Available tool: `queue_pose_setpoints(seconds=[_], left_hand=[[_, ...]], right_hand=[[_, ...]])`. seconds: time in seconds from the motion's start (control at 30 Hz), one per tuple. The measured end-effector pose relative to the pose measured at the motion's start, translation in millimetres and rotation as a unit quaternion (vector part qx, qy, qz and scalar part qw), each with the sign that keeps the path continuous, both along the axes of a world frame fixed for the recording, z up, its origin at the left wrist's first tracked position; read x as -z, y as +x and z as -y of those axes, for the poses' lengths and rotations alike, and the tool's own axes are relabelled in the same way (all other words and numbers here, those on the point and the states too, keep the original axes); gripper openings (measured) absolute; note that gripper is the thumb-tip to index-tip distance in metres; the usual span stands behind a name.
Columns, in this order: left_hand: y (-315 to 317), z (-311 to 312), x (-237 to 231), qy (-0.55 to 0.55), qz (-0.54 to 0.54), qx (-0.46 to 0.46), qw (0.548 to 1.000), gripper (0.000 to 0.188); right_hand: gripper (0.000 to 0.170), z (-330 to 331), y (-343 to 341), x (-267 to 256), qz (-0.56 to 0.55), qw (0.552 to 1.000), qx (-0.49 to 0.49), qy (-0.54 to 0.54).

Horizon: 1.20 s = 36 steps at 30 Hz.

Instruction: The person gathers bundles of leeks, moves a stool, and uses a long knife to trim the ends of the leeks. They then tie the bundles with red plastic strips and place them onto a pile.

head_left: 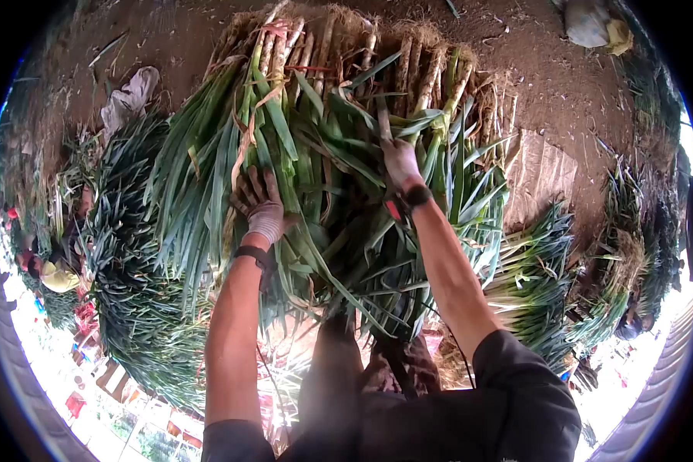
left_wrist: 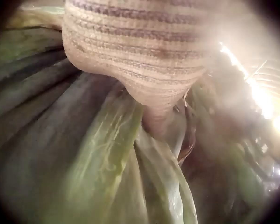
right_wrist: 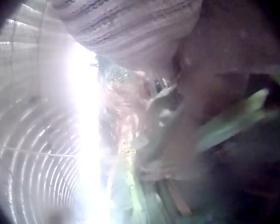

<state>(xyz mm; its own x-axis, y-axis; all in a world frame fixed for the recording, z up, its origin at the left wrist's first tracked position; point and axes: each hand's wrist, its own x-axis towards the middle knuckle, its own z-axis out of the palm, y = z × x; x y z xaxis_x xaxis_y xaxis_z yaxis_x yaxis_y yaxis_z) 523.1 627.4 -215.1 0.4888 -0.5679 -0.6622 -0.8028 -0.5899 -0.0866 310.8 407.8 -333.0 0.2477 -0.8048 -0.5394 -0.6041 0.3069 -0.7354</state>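
Under both hands lies a large heap of leeks (head_left: pixel 316 146), root ends at the far side and long green leaves toward the person. My left hand (head_left: pixel 260 208), in a striped knit glove, rests on the leaves with fingers spread. Broad leaves (left_wrist: pixel 107 149) run beneath that glove in the left wrist view. My right hand (head_left: pixel 402 163), also gloved, is among the leaves right of the heap's middle. A narrow greyish-brown length extends from its front, and its fingers are largely hidden. Blur covers much of the right wrist view, below the striped glove (right_wrist: pixel 130 28).
Red ties (head_left: pixel 276 29) bind some stalks at the far end. More leaf piles lie left (head_left: pixel 131 231) and right (head_left: pixel 535 269). Brown sheeting (head_left: pixel 543 173) lies on the bare soil (head_left: pixel 547 92). Pale sacks stand at the far right (head_left: pixel 589 21) and left (head_left: pixel 131 96).
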Motion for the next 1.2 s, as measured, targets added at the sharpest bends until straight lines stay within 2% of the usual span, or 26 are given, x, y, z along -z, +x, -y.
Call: queue_pose_setpoints(seconds=[0.03,0.1,0.13,0.17,0.23,0.27,0.3,0.37,0.4,0.43,0.5,0.57,0.67,0.77,0.8,0.9,1.03,1.1,1.2], left_hand=[[3,2,2,0.003,-0.005,-0.004,1.0,0.135],[6,-4,9,-0.007,-0.018,-0.005,1.0,0.134],[7,-5,11,-0.017,-0.017,-0.002,1.0,0.133],[6,-6,12,-0.027,-0.018,0.0,0.999,0.132],[5,-7,13,-0.035,-0.007,0.008,0.999,0.13],[5,-7,10,-0.045,-0.005,0.011,0.999,0.124],[5,-7,10,-0.044,-0.004,0.012,0.999,0.125],[6,-8,11,-0.046,-0.001,0.012,0.999,0.126],[5,-7,12,-0.046,0.001,0.006,0.999,0.127],[5,-7,12,-0.05,-0.001,0.007,0.999,0.127],[7,-10,12,-0.058,-0.002,0.012,0.998,0.127],[7,-11,14,-0.058,-0.006,0.007,0.998,0.127],[8,-11,9,-0.067,-0.01,0.004,0.998,0.126],[7,-13,11,-0.07,-0.012,0.006,0.997,0.126],[8,-14,11,-0.078,-0.01,0.008,0.997,0.126],[8,-16,11,-0.095,-0.011,0.014,0.995,0.125],[8,-19,16,-0.108,-0.002,0.023,0.994,0.125],[9,-19,16,-0.108,-0.005,0.022,0.994,0.125],[10,-21,20,-0.123,-0.016,0.018,0.992,0.128]], right_hand=[[0.042,-18,-21,-28,0.015,0.999,-0.006,0.035],[0.029,-70,-79,-73,0.057,0.992,0.052,0.101],[0.027,-99,-101,-105,0.015,0.988,0.124,0.087],[0.025,-120,-135,-120,-0.018,0.992,0.125,0.029],[0.025,-153,-165,-177,0.024,0.972,0.23,0.047],[0.025,-166,-176,-202,0.043,0.973,0.213,0.082],[0.024,-178,-184,-218,0.012,0.981,0.16,0.105],[0.023,-200,-175,-248,-0.039,0.964,0.12,0.235],[0.023,-214,-169,-257,0.006,0.95,0.117,0.289],[0.023,-230,-159,-262,0.051,0.932,0.114,0.34],[0.022,-260,-134,-264,0.018,0.934,0.034,0.355],[0.021,-304,-148,-232,0.056,0.936,0.045,0.344],[0.025,-325,-147,-247,0.054,0.883,0.148,0.443],[0.029,-353,-175,-252,-0.007,0.899,0.102,0.425],[0.031,-356,-181,-256,-0.006,0.889,0.111,0.445],[0.028,-362,-172,-251,-0.002,0.883,0.154,0.444],[0.028,-365,-128,-251,0.065,0.837,0.201,0.505],[0.028,-373,-123,-243,0.092,0.827,0.217,0.51],[0.029,-386,-117,-244,0.074,0.827,0.247,0.5]])
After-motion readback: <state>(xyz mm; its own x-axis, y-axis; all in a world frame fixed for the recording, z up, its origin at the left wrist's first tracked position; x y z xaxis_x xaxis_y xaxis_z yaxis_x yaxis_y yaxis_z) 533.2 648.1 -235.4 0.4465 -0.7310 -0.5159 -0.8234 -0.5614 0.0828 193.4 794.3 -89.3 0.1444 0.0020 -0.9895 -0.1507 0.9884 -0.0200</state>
